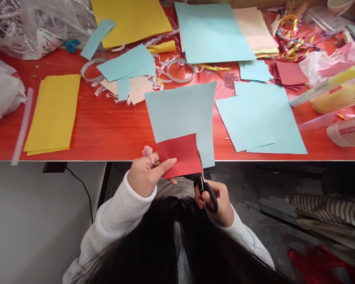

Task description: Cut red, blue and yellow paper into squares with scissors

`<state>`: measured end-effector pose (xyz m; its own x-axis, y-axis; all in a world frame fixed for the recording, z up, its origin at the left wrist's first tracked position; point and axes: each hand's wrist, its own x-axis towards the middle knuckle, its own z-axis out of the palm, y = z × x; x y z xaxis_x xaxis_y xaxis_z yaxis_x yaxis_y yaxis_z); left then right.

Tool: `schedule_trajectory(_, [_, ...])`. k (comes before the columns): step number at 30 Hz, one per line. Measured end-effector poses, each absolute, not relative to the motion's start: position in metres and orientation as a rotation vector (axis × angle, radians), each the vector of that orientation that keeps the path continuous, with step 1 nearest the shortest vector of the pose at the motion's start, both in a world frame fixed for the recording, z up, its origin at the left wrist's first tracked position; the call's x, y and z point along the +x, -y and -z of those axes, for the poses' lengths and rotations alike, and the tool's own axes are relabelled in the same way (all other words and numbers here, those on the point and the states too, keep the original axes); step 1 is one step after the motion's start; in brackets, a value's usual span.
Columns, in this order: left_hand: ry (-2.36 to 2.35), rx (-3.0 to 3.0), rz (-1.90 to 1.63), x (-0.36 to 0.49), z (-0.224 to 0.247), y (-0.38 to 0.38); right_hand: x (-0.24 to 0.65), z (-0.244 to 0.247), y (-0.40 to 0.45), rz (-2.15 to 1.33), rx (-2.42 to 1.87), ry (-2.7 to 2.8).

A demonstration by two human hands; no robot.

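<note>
My left hand [149,171] pinches a red paper rectangle [177,154] together with a larger light-blue sheet [182,110] under it, thumb on top and fingers beneath. A fluffy pink ring [148,153] sits on one of its fingers. My right hand [217,199] is closed around black-handled scissors [211,197], fingers through the loops. Their blades meet the lower right corner of the red paper, along its right edge, where the blue sheet extends past it. Most of the blade length is hidden by the paper. Both papers overhang the table's front edge.
Yellow paper strips [53,114] lie stacked at left beside a clear plastic strip [22,126]. Blue sheets [263,118] rest at right near a marker [325,86]. Tape rolls [180,71] and paper scraps [142,88] sit behind on the red table [112,134].
</note>
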<state>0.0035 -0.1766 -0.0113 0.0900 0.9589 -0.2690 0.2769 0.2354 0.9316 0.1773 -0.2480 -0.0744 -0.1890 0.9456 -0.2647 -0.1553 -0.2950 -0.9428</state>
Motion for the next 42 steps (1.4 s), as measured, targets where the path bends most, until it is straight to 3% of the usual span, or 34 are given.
schedule_trajectory(42, [-1.368,1.21,-0.708,0.0059,0.012,0.181,0.1779,0.078,0.2486,-1.534,-1.207,1.011])
